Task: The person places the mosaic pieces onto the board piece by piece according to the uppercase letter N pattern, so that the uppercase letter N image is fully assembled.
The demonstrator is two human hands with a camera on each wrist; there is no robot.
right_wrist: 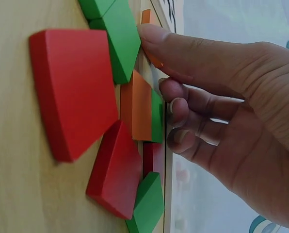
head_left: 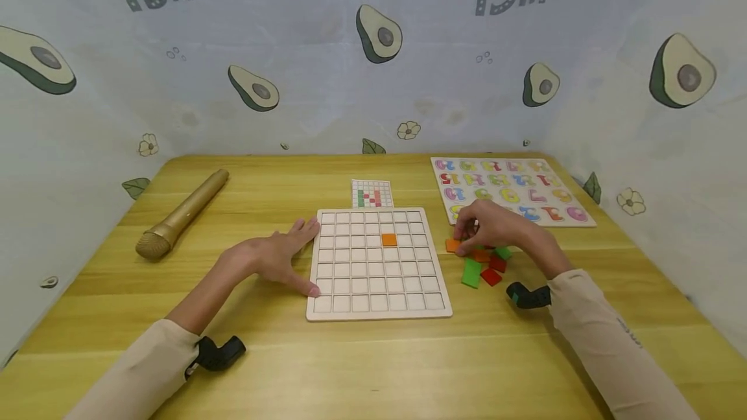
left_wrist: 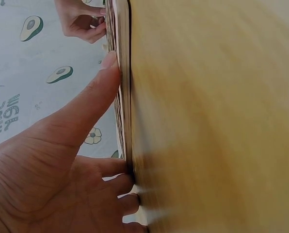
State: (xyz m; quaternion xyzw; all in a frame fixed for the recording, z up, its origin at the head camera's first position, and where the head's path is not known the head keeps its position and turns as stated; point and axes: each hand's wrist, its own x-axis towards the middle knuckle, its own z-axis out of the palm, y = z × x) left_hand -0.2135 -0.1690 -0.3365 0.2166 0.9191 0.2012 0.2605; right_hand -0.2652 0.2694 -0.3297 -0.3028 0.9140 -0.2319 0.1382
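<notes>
A white square grid board point(head_left: 350, 306) lies mid-table, with one orange tile point(head_left: 389, 240) in a cell of its upper right part. My left hand point(head_left: 280, 258) rests at the board's left edge, fingers spread, thumb point(left_wrist: 88, 109) touching the near corner. To the right of the board, my right hand point(head_left: 493, 224) pinches another orange tile point(right_wrist: 152, 41) between thumb and forefinger, the forefinger mostly hidden in the right wrist view. Below and beside that hand lie loose green tiles point(head_left: 471, 273), red tiles point(right_wrist: 79, 92) and an orange tile point(right_wrist: 139, 107), some overlapping.
A small pattern card point(head_left: 371, 194) with coloured squares touches or nearly touches the board's far edge. At the back right is a number puzzle board point(head_left: 513, 190), close behind the right hand. A gold microphone point(head_left: 183, 216) lies on the left of the wooden table point(head_left: 373, 368).
</notes>
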